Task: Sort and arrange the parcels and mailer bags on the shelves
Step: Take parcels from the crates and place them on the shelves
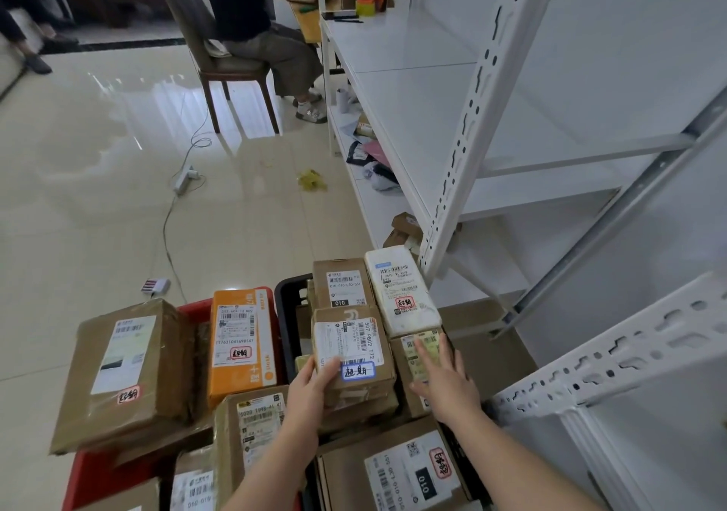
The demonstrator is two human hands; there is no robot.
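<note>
Head view: left hand [310,386] grips the brown parcel's [354,347] near edge; right hand [442,379] lies flat, fingers straight, on the neighbouring box [417,369], beside white shelves [413,89].

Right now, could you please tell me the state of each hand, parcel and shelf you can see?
left hand: grips the blue-tagged box
blue-tagged box: sealed, held atop the pile
right hand: flat on the yellow-labelled box
yellow-labelled box: sealed
white parcel: sealed, lying flat
orange box: sealed
middle shelf: bare

Parcels [346,349] packed touching in the crates [289,294] leave no gaps between them; the white shelf [413,89] boards stand open, slotted uprights [478,89] flanking each bay.
</note>
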